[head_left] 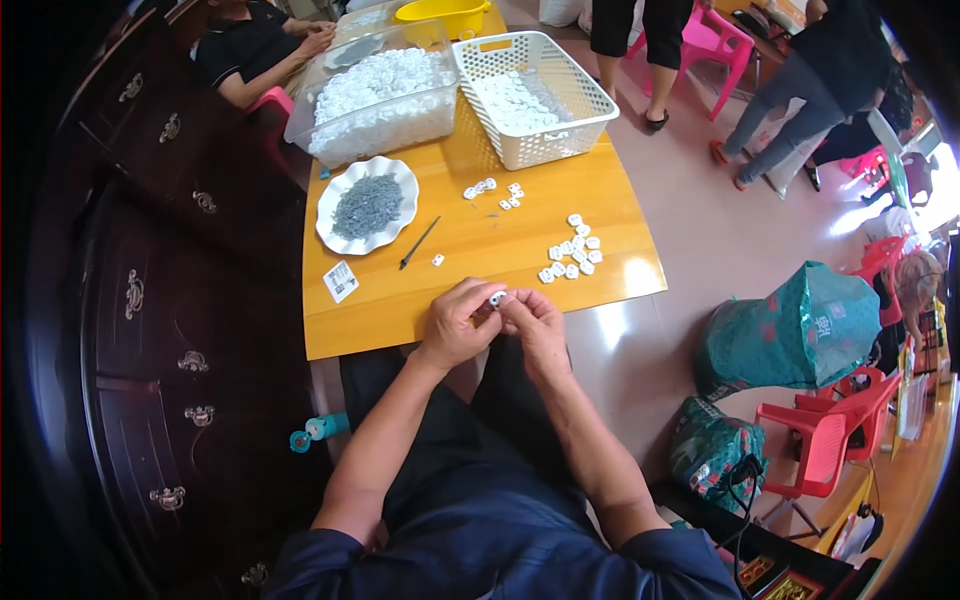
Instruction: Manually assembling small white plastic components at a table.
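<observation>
Just over the table's front edge, my left hand (460, 320) and my right hand (535, 325) meet. Both pinch a small white plastic piece with dark holes (497, 298) between thumbs and fingertips. Beyond them a single white piece (438, 260) lies on the wooden table (400, 300). A thin dark screwdriver-like tool (420, 243) rests to its left. A scalloped white plate (328, 215) holds a heap of grey screw-like metal parts (368, 207). To the right is a loose group of white pieces (573, 250), and smaller clusters (480, 188) lie farther back.
A clear bin (300, 130) and a white basket (540, 150), both with white parts, stand at the back. A yellow basin (445, 15) is behind. Dark drawers (150, 300) line the left. Teal bags (790, 330) and red chairs (815, 440) stand right. Other people are nearby.
</observation>
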{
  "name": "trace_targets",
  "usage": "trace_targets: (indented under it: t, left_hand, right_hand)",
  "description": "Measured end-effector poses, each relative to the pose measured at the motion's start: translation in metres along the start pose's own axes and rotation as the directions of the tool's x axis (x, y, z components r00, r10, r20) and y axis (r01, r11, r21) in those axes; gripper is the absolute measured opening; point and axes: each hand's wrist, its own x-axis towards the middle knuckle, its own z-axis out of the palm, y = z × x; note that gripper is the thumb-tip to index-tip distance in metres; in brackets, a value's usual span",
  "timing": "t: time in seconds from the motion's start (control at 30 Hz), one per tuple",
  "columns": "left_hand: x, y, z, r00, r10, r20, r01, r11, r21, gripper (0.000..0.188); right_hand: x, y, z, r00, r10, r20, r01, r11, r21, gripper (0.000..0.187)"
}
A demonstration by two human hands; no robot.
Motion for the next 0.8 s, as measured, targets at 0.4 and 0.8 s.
trace_targets:
  t: [0.4,0.8]
  left_hand:
    - [-0.001,-0.004,-0.003,0.998,0.056,0.027,-0.056,0.998,0.005,0.031]
    - [0.0,-0.003,-0.002,0.999,0.018,0.04,-0.018,1.0,-0.011,0.034]
  right_hand:
    - [0.002,-0.006,-0.009,0.991,0.095,0.09,-0.089,0.994,-0.061,0.026]
    - [-0.001,-0.003,0.0,0.998,-0.067,0.006,0.066,0.971,-0.229,0.028]
